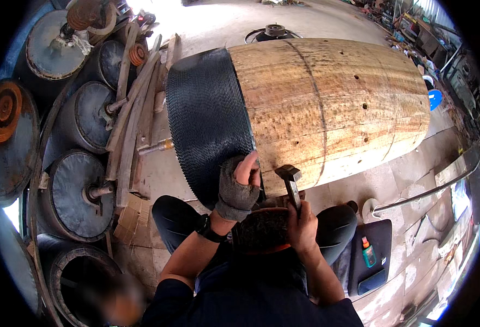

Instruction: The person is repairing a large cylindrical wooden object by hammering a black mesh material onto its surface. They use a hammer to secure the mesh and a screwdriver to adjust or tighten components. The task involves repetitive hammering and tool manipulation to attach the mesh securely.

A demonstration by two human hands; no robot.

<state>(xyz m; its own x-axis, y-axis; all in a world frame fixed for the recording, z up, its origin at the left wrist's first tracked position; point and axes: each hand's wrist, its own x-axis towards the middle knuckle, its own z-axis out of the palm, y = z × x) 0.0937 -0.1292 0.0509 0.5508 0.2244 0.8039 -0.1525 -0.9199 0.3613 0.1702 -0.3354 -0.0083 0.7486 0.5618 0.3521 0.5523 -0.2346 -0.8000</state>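
Now, a hammer is gripped by the right hand, its fingers closed round the handle and its head raised before the bare timber; whether the wood is touched cannot be told. At the seam, the left hand, clad in a grey fingerless glove, is set against the edge of a ridged black band. Those fingers are bent close together, but whether anything small is pinched between them cannot be made out.

And the big wooden drum itself? It is laid on its side across the space in front of the person, its left end wrapped by the band, its pale staves dotted with dark holes and crossed by a dark line.

Between the knees, a dark-filled container is held low. On the right, a green bottle is set on a black mat. Over to the left, metal drums are stacked beside wooden boards.
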